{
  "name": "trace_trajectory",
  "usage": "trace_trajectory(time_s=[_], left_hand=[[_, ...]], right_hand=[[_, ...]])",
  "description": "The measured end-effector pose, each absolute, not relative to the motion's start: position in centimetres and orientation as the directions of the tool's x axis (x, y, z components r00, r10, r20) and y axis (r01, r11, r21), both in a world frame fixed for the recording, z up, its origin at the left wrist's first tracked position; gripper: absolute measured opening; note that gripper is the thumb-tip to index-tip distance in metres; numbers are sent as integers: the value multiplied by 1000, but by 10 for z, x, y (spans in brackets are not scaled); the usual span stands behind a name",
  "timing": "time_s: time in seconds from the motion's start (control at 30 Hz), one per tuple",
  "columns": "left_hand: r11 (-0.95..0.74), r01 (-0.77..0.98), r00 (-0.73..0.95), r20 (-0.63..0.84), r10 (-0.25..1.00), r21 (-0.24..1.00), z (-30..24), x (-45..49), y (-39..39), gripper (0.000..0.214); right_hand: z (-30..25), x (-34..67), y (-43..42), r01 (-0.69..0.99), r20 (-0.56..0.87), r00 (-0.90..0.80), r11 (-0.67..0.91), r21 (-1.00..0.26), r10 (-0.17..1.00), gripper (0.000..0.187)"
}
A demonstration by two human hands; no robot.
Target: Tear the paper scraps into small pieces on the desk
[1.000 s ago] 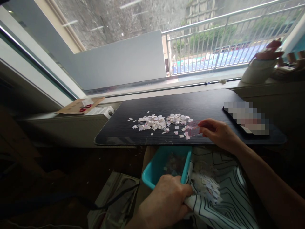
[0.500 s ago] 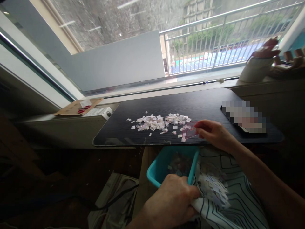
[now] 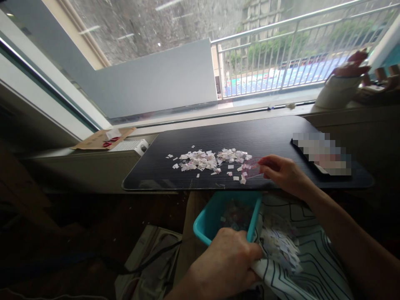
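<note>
My right hand [image 3: 278, 168] pinches a thin, see-through pink plastic piece [image 3: 251, 167] low over the table's front part. Small white paper pieces [image 3: 200, 159] lie in a loose pile to its left, with a few strays beside the plastic. My left hand [image 3: 229, 254] is closed at the near rim of a turquoise plastic bin [image 3: 204, 236], fingers wrapped round an edge of the white cloth with dark lines [image 3: 271, 271]. More paper scraps [image 3: 237, 213] lie inside the bin. Another heap of scraps [image 3: 283, 246] rests on the cloth.
The dark table [image 3: 259, 133] stands against the window sill. On its right lies a blurred-out flat object [image 3: 323, 154]. A brown paper bag [image 3: 96, 139] with red scissors sits on the left ledge. A white pot [image 3: 333, 91] stands on the sill. Scraps dot the floor.
My right hand has shifted slightly right with the pink plastic piece, and scraps beside it now lie apart from it on the table. My left hand and the bin stay in place.
</note>
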State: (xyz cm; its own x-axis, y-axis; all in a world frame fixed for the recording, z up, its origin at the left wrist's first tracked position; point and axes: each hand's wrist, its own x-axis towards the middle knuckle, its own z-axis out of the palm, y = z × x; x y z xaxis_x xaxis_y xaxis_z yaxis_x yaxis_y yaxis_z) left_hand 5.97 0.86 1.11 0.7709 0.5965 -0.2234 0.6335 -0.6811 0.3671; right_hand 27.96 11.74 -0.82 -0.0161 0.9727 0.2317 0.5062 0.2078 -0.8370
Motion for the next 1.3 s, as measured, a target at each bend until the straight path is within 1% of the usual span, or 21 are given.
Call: trace_trajectory(time_s=[0.13, 0.33, 0.47, 0.67, 0.83, 1.0, 1.1, 1.3], left_hand=[[-683, 630, 773, -210, 599, 370, 9, 59, 9, 11], [-683, 627, 775, -217, 593, 375, 9, 58, 8, 12], [-670, 639, 765, -226, 603, 377, 8, 56, 9, 12], [-612, 666, 732, -211, 648, 426, 10, 50, 11, 7], [-564, 693, 697, -221, 682, 449, 12, 45, 16, 5], [-538, 700, 682, -215, 699, 470, 16, 42, 18, 3], [-528, 701, 678, -220, 702, 479, 16, 41, 18, 4], [-504, 703, 669, -225, 708, 503, 15, 39, 19, 4]], right_hand=[[-10, 281, 118, 509, 252, -4, 219, -832, 968, 20], [-10, 287, 120, 593, 299, 59, 207, -778, 952, 22], [-7, 284, 122, 594, 307, 21, 235, -769, 951, 21], [4, 293, 112, 739, 309, 64, 163, -654, 949, 15], [6, 302, 106, 697, 290, 71, 161, -699, 954, 17], [8, 309, 97, 654, 194, 25, 131, -745, 981, 19], [14, 311, 92, 631, 163, -3, 128, -765, 987, 20], [10, 305, 101, 601, 184, 49, 118, -790, 982, 22]])
